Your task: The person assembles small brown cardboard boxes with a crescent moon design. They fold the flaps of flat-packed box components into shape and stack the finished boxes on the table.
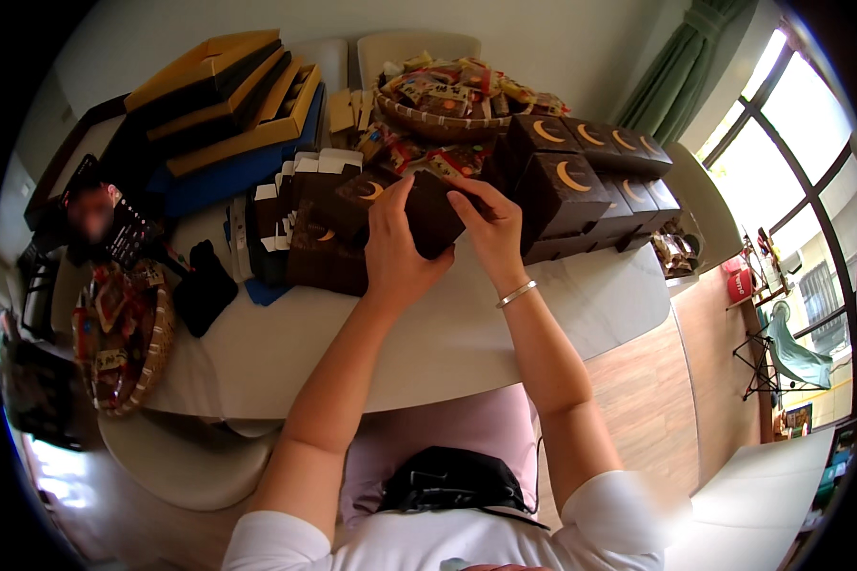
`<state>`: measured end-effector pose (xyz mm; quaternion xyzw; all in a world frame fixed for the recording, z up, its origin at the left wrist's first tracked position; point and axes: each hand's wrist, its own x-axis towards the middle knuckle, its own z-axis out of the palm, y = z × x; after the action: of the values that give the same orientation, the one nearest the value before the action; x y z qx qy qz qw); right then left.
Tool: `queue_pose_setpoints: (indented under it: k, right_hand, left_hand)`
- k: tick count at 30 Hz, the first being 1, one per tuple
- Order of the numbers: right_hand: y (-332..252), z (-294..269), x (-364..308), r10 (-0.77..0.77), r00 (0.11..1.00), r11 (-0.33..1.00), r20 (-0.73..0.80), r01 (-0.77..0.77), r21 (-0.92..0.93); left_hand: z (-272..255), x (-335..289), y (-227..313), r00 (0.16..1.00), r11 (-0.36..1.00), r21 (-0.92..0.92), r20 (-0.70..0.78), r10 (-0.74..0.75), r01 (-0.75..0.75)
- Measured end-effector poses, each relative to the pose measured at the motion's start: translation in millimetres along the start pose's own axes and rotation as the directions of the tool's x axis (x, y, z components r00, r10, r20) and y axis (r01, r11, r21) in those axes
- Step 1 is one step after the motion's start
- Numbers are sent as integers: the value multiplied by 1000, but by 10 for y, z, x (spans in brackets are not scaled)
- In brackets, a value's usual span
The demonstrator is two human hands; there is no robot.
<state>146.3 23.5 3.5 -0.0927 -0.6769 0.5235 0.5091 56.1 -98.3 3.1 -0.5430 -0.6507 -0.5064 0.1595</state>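
Observation:
Held up over the table is a small dark brown carton [430,217]. My left hand [393,249] grips it from the left, with the thumb under its near side and the fingers over its upper left edge. At its upper right edge is my right hand [492,222], thumb and fingers pinched there. Whether a flap lies between those fingertips I cannot make out. Behind my left hand lie folded brown cartons with white inner flaps [328,162], some printed with a yellow crescent. Right of my hands, finished-looking brown crescent cartons [567,183] stand stacked in rows.
A wicker basket [452,122] heaped with wrapped snacks stands at the back. Another snack basket [162,347] sits at the left table edge. Near it are a phone [124,228] on a stand and a black cloth item [207,290]. Yellow-and-black trays [209,81] are piled back left.

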Motion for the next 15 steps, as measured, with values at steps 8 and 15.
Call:
queue_pose_setpoints:
  k: [8,15]
  right_hand:
    - [-100,57,-14,54,998,992,-18,-51,119]
    - [-40,48,-14,7,1000,996,18,-9,88]
  left_hand:
    - [5,3,10,1000,997,75,16,-5,4]
    - [-18,0,25,997,996,51,24,-70,69]
